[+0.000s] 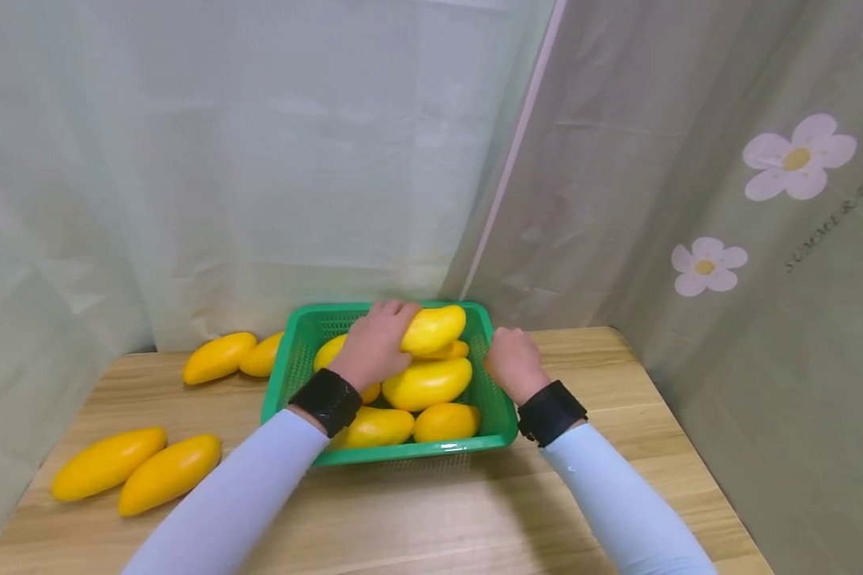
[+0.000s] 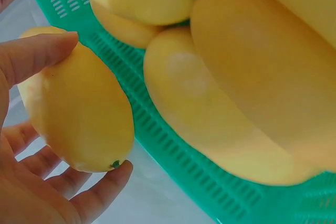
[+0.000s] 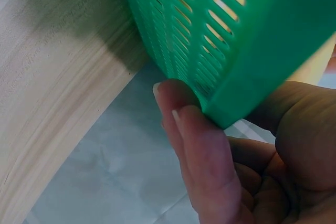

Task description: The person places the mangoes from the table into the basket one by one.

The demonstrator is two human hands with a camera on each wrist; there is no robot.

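Note:
My left hand [image 1: 377, 343] grips a yellow mango [image 1: 434, 330] over the back part of a green plastic basket [image 1: 417, 454]. In the left wrist view, the thumb lies across one side of this mango [image 2: 84, 108] and the fingers curl round the other. Several more mangoes [image 1: 427, 385] lie inside the basket, partly covered by my left hand and forearm. At the basket's right side, my right hand [image 1: 515, 363] holds the rim. The right wrist view has its fingers against the outside of the slotted wall [image 3: 173, 24], with the thumb over the rim.
Two mangoes [image 1: 219, 358] lie behind and left of the basket, one partly hidden by it. Another pair [image 1: 108, 463] rests at the front left of the wooden table [image 1: 604, 479]. Curtains [image 1: 295, 160] hang close behind the table and along its right side.

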